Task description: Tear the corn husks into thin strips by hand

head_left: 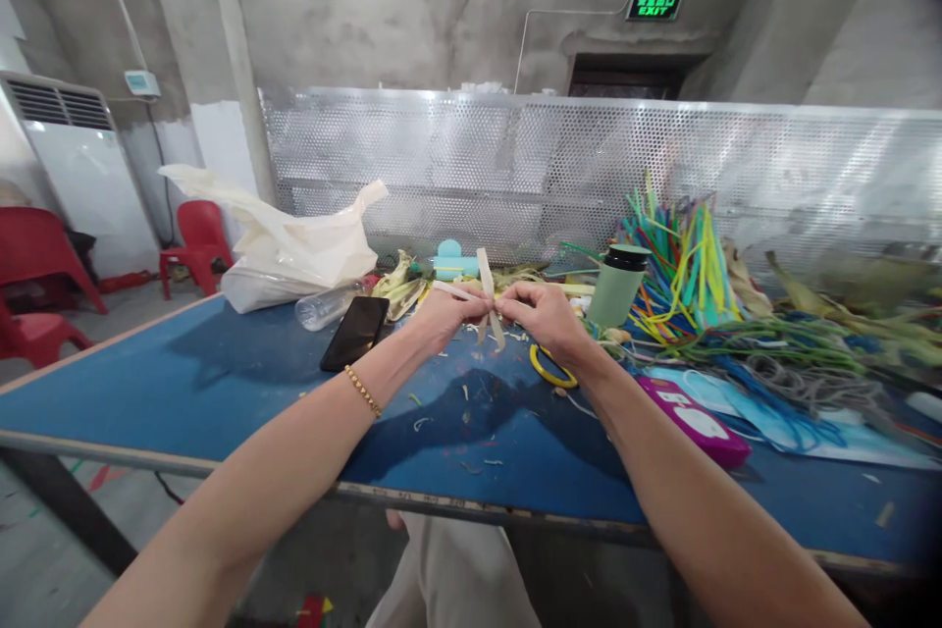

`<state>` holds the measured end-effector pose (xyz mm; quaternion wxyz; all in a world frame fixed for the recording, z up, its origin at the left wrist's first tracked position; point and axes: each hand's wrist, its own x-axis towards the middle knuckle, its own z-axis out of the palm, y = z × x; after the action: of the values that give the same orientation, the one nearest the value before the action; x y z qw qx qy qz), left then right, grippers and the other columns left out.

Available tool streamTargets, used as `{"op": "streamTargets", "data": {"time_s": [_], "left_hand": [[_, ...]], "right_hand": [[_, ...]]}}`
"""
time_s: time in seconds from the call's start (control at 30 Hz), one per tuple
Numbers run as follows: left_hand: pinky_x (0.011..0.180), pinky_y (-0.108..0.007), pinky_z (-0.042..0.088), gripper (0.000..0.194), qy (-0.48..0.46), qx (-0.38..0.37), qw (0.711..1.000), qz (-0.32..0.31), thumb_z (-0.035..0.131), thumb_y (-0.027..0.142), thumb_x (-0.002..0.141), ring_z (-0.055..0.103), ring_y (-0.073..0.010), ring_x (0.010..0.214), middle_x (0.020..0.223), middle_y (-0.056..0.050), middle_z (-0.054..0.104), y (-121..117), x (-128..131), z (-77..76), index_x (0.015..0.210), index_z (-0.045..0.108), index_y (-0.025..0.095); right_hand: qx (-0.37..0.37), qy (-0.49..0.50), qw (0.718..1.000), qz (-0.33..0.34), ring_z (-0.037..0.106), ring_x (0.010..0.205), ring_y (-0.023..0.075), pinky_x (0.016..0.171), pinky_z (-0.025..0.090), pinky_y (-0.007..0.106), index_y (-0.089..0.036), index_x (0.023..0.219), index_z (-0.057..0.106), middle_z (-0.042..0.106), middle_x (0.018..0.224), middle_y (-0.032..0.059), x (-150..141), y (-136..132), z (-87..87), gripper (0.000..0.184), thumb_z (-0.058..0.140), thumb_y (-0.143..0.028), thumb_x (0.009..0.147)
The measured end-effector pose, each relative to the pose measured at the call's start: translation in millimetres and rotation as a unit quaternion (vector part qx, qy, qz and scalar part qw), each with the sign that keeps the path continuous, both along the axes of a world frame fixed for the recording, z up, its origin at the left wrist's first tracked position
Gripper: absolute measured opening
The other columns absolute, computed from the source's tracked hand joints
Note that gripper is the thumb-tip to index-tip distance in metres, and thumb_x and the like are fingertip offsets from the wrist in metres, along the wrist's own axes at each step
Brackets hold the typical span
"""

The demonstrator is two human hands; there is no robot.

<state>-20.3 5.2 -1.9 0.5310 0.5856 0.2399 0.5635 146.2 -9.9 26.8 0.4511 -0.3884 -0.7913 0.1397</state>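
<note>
Pale flat strips (485, 273), which look like dried husk, cross each other between my hands above the blue table (280, 422). My left hand (450, 316) is closed, pinching the strips near their crossing. From the other side my right hand (546, 316) pinches at the same crossing with thumb and forefinger. One strip sticks up, one points left, and short ends hang below. Yellow scissor-like handles (551, 368) lie just under my right hand, partly hidden by the wrist. Small scraps (465, 392) are scattered on the table beneath.
Left are a black phone (356, 332), a clear plastic bottle (324, 307) and a white plastic bag (309, 250). Right stand a green tumbler (618, 289) and colourful strips (684, 265), with a magenta pack (696, 420) and tangled cords (802, 378). A perforated metal panel (456, 157) rises behind.
</note>
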Motion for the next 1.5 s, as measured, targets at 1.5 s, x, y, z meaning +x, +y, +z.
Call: {"op": "streamTargets", "data": {"time_s": [1.5], "left_hand": [[0.067, -0.031, 0.042, 0.014, -0.103, -0.060, 0.991, 0.057, 0.075, 0.005, 0.061, 0.055, -0.0122, 0.063, 0.065, -0.004, 0.063, -4.4, 3.1, 2.1, 0.065, 0.063, 0.011]], "right_hand": [[-0.164, 0.172, 0.971, 0.040, 0.046, 0.049, 0.0108, 0.048, 0.037, 0.025, -0.016, 0.062, 0.057, 0.055, 0.054, -0.0011, -18.3, -3.5, -15.8, 0.027, 0.070, -0.040, 0.062]]}}
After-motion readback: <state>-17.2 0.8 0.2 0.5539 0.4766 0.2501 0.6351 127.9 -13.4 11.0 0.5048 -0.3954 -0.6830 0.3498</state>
